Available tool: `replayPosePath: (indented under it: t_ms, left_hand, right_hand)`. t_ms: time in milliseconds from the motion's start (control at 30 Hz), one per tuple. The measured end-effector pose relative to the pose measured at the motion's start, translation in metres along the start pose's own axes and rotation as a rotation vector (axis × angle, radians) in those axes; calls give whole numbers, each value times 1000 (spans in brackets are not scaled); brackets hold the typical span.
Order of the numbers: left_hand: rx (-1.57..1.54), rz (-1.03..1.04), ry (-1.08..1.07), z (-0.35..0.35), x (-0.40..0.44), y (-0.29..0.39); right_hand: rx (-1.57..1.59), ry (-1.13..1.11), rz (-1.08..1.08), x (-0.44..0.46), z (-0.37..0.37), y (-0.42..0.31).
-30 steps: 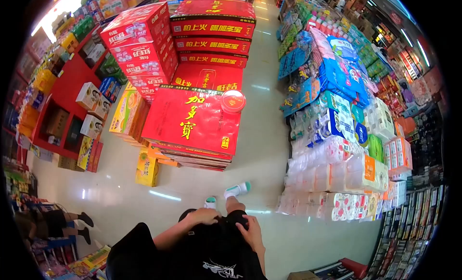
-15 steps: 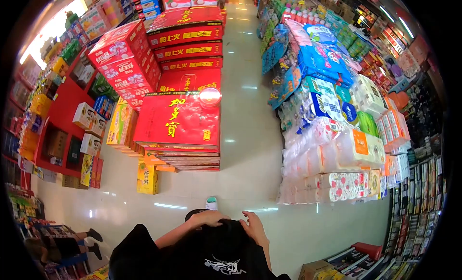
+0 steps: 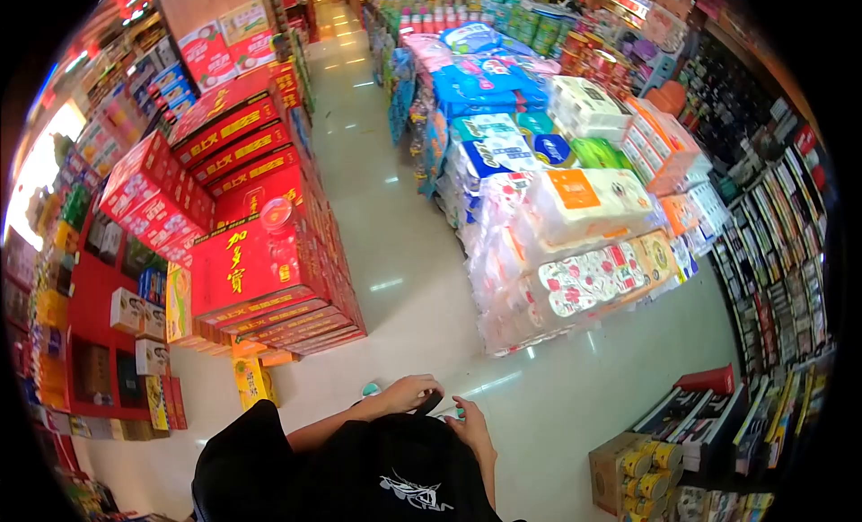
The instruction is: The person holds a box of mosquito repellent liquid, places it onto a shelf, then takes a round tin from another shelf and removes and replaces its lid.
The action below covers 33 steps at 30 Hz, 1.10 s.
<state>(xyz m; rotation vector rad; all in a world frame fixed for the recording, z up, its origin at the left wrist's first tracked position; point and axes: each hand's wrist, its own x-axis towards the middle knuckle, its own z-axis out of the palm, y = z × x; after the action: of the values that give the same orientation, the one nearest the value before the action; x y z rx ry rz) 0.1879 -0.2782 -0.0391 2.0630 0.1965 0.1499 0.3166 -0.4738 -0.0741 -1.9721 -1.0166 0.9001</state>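
My left hand reaches out in front of my black shirt, its fingers curled round a dark strip that looks like cloth or a strap. Just to the right, my right hand is half curled, with a gap between thumb and fingers. Nothing clearly shows in it. A pale shoe with a teal inside stands on the floor beyond my left forearm. Part of the other shoe seems to show between my hands.
Stacked red drink cartons rise at front left, with a yellow box on the floor. Wrapped toilet-paper packs are piled at front right. A tiled aisle runs between them. Yellow cans and shelves stand at lower right.
My view has turned to the right, so the stacks shift left and tilt. My hands are farther apart from the shirt, and the dark strip now shows in my left hand.
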Motion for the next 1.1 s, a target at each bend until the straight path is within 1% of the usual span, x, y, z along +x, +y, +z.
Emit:
replayPosePath:
  t_ms: [67, 100, 167, 200, 300, 333, 400, 500, 567, 600, 700, 800, 900, 933, 967, 1033, 1067, 1100]
  left_hand:
    - [-57, 9, 23, 10, 23, 14]
    - [-90, 12, 36, 17, 33, 22]
    - [-167, 83, 47, 31, 52, 41]
    - [-203, 119, 55, 38, 61, 48]
    - [-236, 138, 65, 68, 81, 60]
    - [-235, 97, 38, 75, 88, 68]
    - [-237, 82, -16, 90, 102, 75]
    - [-277, 65, -110, 113, 116, 78]
    - [-296, 61, -181, 122, 127, 84]
    - [-287, 70, -181, 123, 132, 88]
    - [-257, 164, -146, 117, 150, 96]
    - [-221, 143, -174, 115, 170, 86]
    - [-258, 146, -260, 122, 191, 75]
    - [-284, 140, -295, 125, 195, 71]
    - [-311, 139, -330, 128, 201, 70]
    - [-365, 135, -392, 128, 210, 73]
    - [-412, 113, -419, 132, 215, 69]
    - [-467, 85, -438, 138, 219, 68]
  right_hand:
    - [49, 89, -32, -8, -10, -1]
    - [96, 141, -3, -13, -17, -6]
    - [183, 244, 46, -17, -35, -14]
    - [196, 281, 31, -19, -44, -9]
    - [215, 415, -19, -31, -65, 9]
    - [201, 475, -37, -36, -69, 17]
    - [194, 586, -49, -49, -78, 28]
    - [341, 659, 34, -73, -81, 46]
    - [529, 642, 152, -88, -81, 54]
    - [633, 636, 209, -97, -76, 54]
    - [820, 692, 169, -104, -67, 54]
    - [772, 808, 251, -103, -57, 47]
    - [762, 964, 435, -105, -46, 31]
    - [849, 1060, 404, -102, -33, 36]
    - [717, 1149, 414, -105, -34, 22]
    - [748, 1281, 496, -102, -6, 31]
    - [623, 1343, 572, -105, -3, 22]
    - [622, 1434, 598, -107, 1, 11]
